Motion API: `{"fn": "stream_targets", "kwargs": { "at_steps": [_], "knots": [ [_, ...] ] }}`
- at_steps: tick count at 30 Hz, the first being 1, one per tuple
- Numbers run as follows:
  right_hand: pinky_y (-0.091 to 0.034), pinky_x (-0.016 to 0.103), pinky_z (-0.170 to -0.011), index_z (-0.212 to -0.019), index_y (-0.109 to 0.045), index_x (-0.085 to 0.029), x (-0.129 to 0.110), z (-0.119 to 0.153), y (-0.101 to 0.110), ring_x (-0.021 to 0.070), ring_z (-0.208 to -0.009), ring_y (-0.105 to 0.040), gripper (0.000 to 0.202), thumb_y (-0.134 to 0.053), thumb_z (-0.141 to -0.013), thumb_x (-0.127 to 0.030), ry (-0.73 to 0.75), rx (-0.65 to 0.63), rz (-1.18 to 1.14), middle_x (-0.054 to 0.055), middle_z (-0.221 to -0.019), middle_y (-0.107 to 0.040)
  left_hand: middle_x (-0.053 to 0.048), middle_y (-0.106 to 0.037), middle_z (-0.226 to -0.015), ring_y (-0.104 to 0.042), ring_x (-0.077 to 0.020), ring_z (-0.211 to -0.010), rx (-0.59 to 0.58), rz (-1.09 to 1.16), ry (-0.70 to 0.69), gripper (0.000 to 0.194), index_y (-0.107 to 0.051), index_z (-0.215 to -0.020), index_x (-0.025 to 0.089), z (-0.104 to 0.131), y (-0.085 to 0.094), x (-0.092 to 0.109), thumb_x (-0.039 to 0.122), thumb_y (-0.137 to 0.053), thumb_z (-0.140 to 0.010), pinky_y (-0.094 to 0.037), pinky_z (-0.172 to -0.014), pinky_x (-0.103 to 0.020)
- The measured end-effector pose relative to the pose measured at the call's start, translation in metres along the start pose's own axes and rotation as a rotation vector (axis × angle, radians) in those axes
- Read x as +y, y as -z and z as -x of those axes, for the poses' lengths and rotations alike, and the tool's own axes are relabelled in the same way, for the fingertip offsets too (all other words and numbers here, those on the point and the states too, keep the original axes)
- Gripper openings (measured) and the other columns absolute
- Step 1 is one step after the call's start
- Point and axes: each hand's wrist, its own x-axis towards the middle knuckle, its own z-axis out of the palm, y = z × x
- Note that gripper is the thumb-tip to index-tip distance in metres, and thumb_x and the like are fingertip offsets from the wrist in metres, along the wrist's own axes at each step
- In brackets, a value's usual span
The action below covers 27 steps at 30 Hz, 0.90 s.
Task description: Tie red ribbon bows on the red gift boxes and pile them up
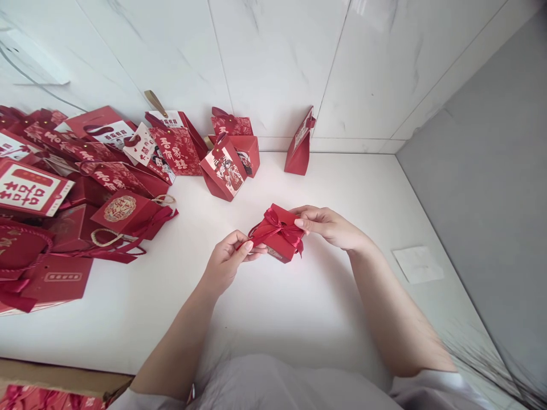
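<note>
A small red gift box (280, 250) with a red ribbon bow (277, 225) on its top is between my two hands, above the white table. At its left side, my left hand (233, 256) pinches a red ribbon end between thumb and fingers. My right hand (327, 226) grips the box's upper right edge, thumb on top near the bow and fingers behind. The underside of the box is hidden.
Many red gift boxes (117, 210) crowd the table's left side. Several more (224, 171) stand near the tiled wall, one (299, 151) apart. White paper (417, 264) lies at right. An open carton (64, 376) with red items is at lower left.
</note>
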Motion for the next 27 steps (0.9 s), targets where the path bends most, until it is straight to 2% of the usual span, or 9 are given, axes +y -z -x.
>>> {"fn": "stream_targets", "kwargs": {
  "at_steps": [5, 9, 11, 15, 19, 22, 24, 27],
  "knots": [
    [-0.050, 0.036, -0.084, -0.063, -0.060, -0.019, 0.001, 0.003, 0.002, 0.0196, -0.093, -0.063, 0.035, -0.063, -0.087, -0.044, -0.007, 0.020, 0.019, 0.006, -0.124, -0.062, -0.006, -0.073, -0.092, -0.072, -0.0204, -0.095, -0.004, -0.070, -0.047, 0.025, -0.055, -0.085, 0.018, 0.001, 0.003, 0.003, 0.041, -0.060, -0.090, -0.057, -0.089, -0.036],
    [-0.048, 0.037, -0.091, -0.063, -0.062, -0.019, 0.000, 0.005, 0.000, 0.0219, -0.104, -0.061, 0.032, -0.063, -0.087, -0.041, -0.019, 0.098, 0.111, 0.005, -0.130, -0.059, -0.007, -0.074, -0.091, -0.072, -0.0206, -0.092, -0.008, -0.121, -0.065, 0.025, -0.055, -0.083, 0.018, 0.003, 0.005, 0.006, 0.042, -0.061, -0.089, -0.058, -0.086, -0.036],
    [-0.047, 0.037, -0.091, -0.064, -0.062, -0.019, -0.001, 0.005, -0.002, 0.0223, -0.105, -0.060, 0.033, -0.062, -0.087, -0.042, -0.017, 0.105, 0.139, 0.005, -0.129, -0.059, -0.008, -0.075, -0.092, -0.073, -0.0205, -0.089, -0.020, -0.131, -0.035, 0.027, -0.056, -0.082, 0.018, 0.004, 0.006, 0.008, 0.044, -0.062, -0.088, -0.059, -0.083, -0.035],
    [-0.051, 0.035, -0.083, -0.067, -0.060, -0.020, -0.005, 0.004, -0.005, 0.0210, -0.094, -0.062, 0.038, -0.058, -0.089, -0.050, -0.010, -0.001, 0.086, 0.006, -0.116, -0.065, -0.009, -0.076, -0.088, -0.073, -0.0213, -0.078, -0.031, -0.077, 0.050, 0.033, -0.062, -0.083, 0.017, 0.003, 0.004, 0.011, 0.050, -0.062, -0.085, -0.059, -0.071, -0.032],
    [-0.051, 0.034, -0.087, -0.077, -0.068, -0.020, -0.006, 0.005, -0.004, 0.0211, -0.099, -0.062, 0.030, -0.064, -0.086, -0.049, -0.021, -0.026, 0.089, 0.005, -0.127, -0.060, -0.009, -0.075, -0.082, -0.073, -0.0206, -0.066, -0.056, -0.067, 0.158, 0.043, -0.066, -0.077, 0.016, 0.004, -0.004, 0.014, 0.058, -0.061, -0.082, -0.056, -0.058, -0.027],
    [-0.052, 0.034, -0.089, -0.081, -0.070, -0.021, -0.007, 0.008, -0.003, 0.0222, -0.103, -0.062, 0.026, -0.067, -0.085, -0.047, -0.039, -0.039, 0.102, 0.005, -0.131, -0.057, -0.008, -0.073, -0.076, -0.071, -0.0196, -0.061, -0.020, -0.057, 0.194, 0.047, -0.066, -0.075, 0.016, 0.004, -0.007, 0.012, 0.062, -0.060, -0.081, -0.053, -0.053, -0.026],
    [-0.051, 0.034, -0.089, -0.081, -0.071, -0.022, -0.009, 0.011, -0.002, 0.0225, -0.103, -0.062, 0.026, -0.065, -0.086, -0.047, -0.062, -0.036, 0.120, 0.005, -0.130, -0.057, -0.005, -0.069, -0.066, -0.066, -0.0164, -0.053, -0.009, -0.035, 0.198, 0.047, -0.062, -0.070, 0.016, 0.002, -0.006, 0.007, 0.061, -0.058, -0.082, -0.048, -0.048, -0.025],
    [-0.049, 0.035, -0.091, -0.081, -0.070, -0.022, -0.013, 0.013, -0.002, 0.0223, -0.101, -0.063, 0.028, -0.062, -0.088, -0.048, -0.093, -0.016, 0.177, 0.005, -0.125, -0.060, 0.001, -0.056, -0.054, -0.049, -0.0090, -0.041, -0.008, -0.031, 0.171, 0.043, -0.054, -0.066, 0.017, -0.003, -0.003, -0.002, 0.055, -0.055, -0.086, -0.036, -0.043, -0.022]
  ]
}}
